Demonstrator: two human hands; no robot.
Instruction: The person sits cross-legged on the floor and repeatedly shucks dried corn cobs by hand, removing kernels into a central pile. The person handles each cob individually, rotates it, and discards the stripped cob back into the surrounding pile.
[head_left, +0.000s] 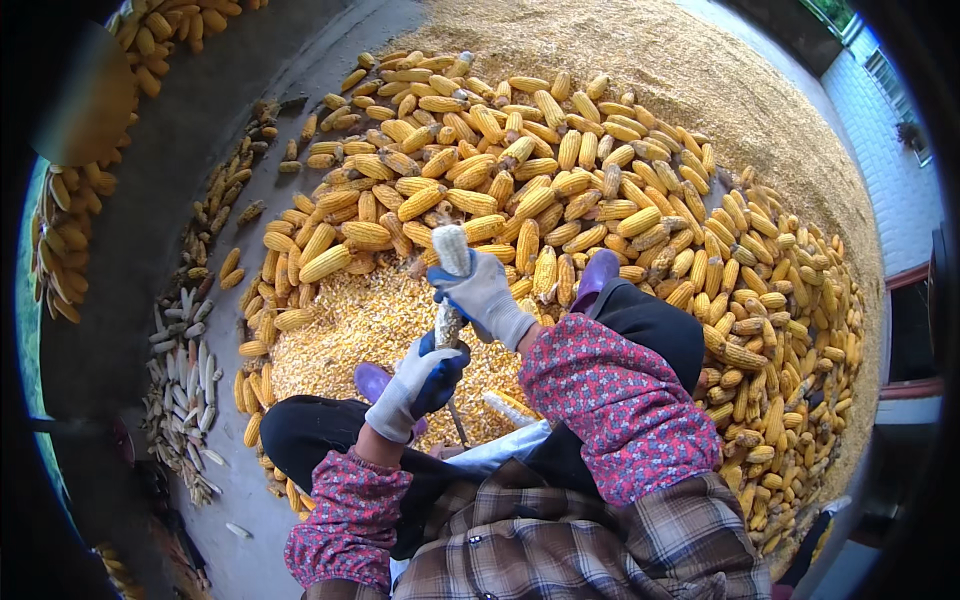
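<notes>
My right hand (486, 294), in a grey glove with a blue palm, is closed around a pale, stripped corn cob (451, 251) whose end sticks up past the fingers. Below it, my left hand (420, 382), gloved alike, grips a speckled cob piece (448, 327). The fingers hide whether both pieces belong to one cob. A thin dark rod (456, 424) shows beneath the left hand; what it belongs to is hidden. A partly shelled ear of corn (510, 409) lies by my lap. Loose kernels (337, 330) are heaped under my hands.
Unshelled yellow ears (480, 172) form a wide pile ahead and to the right. Bare cobs (180, 390) lie on the concrete floor (247, 480) at left. Spread kernels (600, 37) cover the far ground. Purple shoes (596, 277) stand among the corn. Ears hang (71, 240) at far left.
</notes>
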